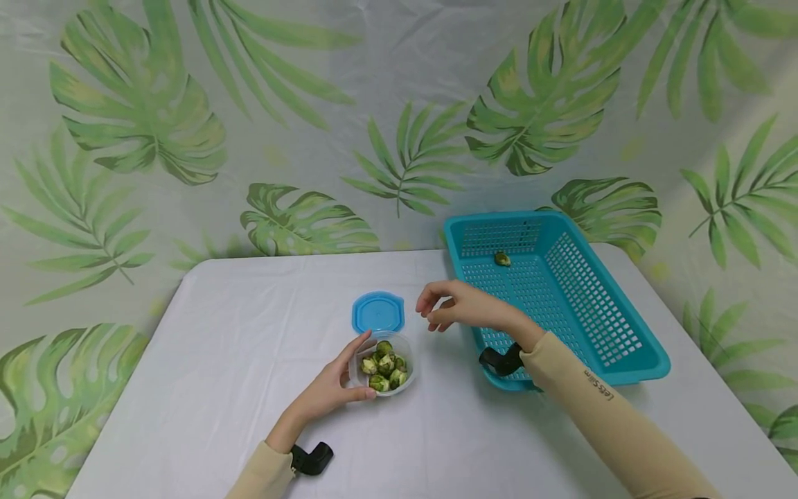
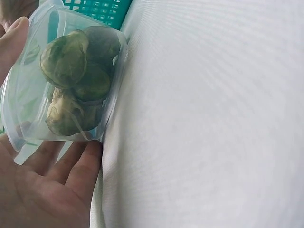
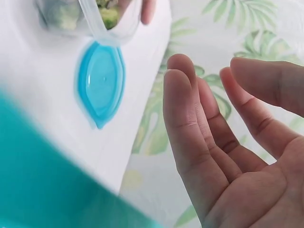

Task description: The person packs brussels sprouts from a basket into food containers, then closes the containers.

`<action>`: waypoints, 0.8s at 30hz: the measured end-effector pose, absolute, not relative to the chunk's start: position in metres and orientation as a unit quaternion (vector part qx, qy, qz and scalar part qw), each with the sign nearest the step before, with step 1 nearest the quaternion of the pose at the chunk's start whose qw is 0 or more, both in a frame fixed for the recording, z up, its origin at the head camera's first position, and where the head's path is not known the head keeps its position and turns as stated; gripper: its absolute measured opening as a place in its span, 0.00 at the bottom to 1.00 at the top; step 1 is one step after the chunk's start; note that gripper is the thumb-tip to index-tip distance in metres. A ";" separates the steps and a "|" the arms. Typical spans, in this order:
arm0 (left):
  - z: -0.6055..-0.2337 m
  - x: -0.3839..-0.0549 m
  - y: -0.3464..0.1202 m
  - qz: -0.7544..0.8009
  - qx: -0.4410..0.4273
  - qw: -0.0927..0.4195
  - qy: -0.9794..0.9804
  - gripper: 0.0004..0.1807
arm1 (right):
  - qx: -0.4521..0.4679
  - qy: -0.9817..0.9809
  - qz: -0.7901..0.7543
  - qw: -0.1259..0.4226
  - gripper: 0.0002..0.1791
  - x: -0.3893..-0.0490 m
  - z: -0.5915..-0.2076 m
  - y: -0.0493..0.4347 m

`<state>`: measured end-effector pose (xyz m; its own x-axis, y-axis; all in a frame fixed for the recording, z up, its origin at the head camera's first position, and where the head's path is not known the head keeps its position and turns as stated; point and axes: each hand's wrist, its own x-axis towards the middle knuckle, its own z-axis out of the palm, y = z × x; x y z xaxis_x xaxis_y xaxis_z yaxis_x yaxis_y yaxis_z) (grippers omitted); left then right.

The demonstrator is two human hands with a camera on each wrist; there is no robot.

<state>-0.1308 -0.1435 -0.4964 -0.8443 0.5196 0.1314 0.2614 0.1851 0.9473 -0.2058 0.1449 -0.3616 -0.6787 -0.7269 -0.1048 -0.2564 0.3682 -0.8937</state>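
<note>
My left hand holds a small clear plastic container between thumb and fingers, at its left side. Several Brussels sprouts lie inside; the left wrist view shows these sprouts through the wall, with fingers against the side and the thumb by the rim. My right hand hovers between the container and a teal basket, fingers loosely bent, nothing in them. In the right wrist view, a gap shows between its thumb and fingers. One Brussels sprout sits near the basket's far end.
A blue lid lies flat on the white-covered table, just behind the container. The slotted basket takes up the right side of the table, under the right forearm. A leaf-patterned cloth hangs behind the table.
</note>
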 end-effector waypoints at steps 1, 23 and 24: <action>-0.497 -0.131 -0.144 0.584 0.256 0.111 0.762 0.51 | -0.311 0.789 -0.467 0.248 0.08 -0.206 -0.361 0.147; -0.497 -0.131 -0.144 0.584 0.264 0.110 0.760 0.51 | -0.260 0.792 -0.522 0.181 0.14 -0.230 -0.361 0.207; -0.497 -0.131 -0.144 0.583 0.265 0.109 0.760 0.51 | -0.261 0.791 -0.524 0.176 0.14 -0.232 -0.362 0.209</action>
